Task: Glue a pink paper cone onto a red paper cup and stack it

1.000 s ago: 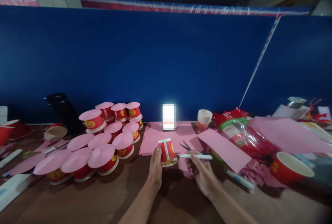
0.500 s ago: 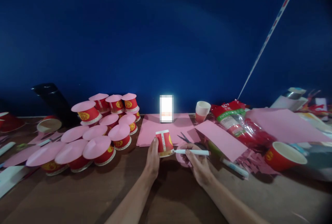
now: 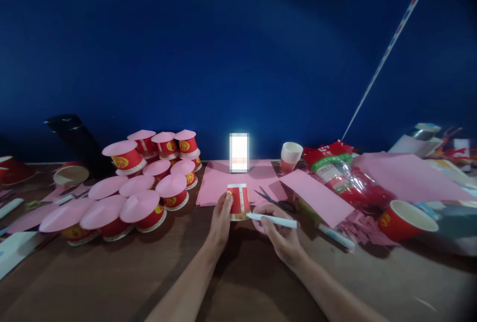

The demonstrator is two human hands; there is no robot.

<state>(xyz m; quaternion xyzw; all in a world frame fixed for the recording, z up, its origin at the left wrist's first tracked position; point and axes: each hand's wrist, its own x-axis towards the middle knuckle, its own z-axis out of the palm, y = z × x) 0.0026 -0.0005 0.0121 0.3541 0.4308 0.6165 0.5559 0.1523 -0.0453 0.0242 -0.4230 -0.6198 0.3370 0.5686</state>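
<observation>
My left hand (image 3: 221, 220) is closed around the left side of a red paper cup (image 3: 239, 201) with a white strip down its side and yellow emblems. In my right hand (image 3: 279, 235) is a white marker (image 3: 274, 220), held like a pen with its tip at the cup's lower right edge. A pink paper disc (image 3: 258, 219) lies partly hidden behind the right hand. Dark-handled scissors (image 3: 278, 200) rest just beyond, on and beside a stack of pink paper (image 3: 212, 183).
Several red cups with pink cone tops (image 3: 139, 206) crowd the left side. To the right are a loose pink sheet (image 3: 316, 195), a plastic cup packet (image 3: 331, 168), another red cup (image 3: 406, 222) and paper scraps. A bright blurred screen (image 3: 239, 152) stands before the blue partition (image 3: 223, 63).
The cup has turned in my left hand, so its white strip now sits further right and a left emblem shows. The marker tip stays at the lower edge. The view has shifted slightly.
</observation>
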